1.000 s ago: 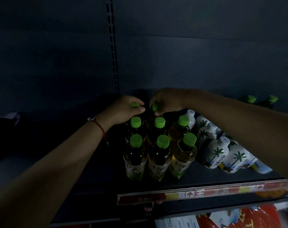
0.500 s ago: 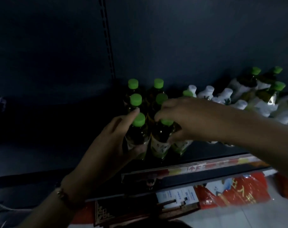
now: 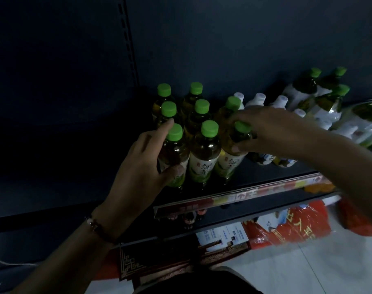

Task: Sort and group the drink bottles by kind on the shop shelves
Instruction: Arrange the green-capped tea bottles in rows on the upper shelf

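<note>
Several green-capped tea bottles [image 3: 204, 149] stand in rows on a dark shelf [image 3: 74, 187]. My left hand [image 3: 142, 164] wraps the front-left tea bottle [image 3: 175, 153], thumb on its label and fingers behind it. My right hand [image 3: 263, 128] grips the front-right tea bottle [image 3: 234, 149] around its neck, just under the green cap. Behind my right hand stand white palm-tree bottles [image 3: 258, 100] with white caps. Further right lie other green-capped bottles with white labels [image 3: 304, 88], leaning together.
The shelf front carries a red and yellow price strip [image 3: 244, 194]. Below it, red packets [image 3: 287, 228], a white box [image 3: 221, 234] and a dark patterned box [image 3: 159, 264] sit low by the pale floor. A slotted upright [image 3: 127, 39] divides the dark back panel.
Both hands came forward from the back-row caps to the front row. The left hand closed around the front-left bottle; the right shifted onto the front-right one. The view tipped downward.
</note>
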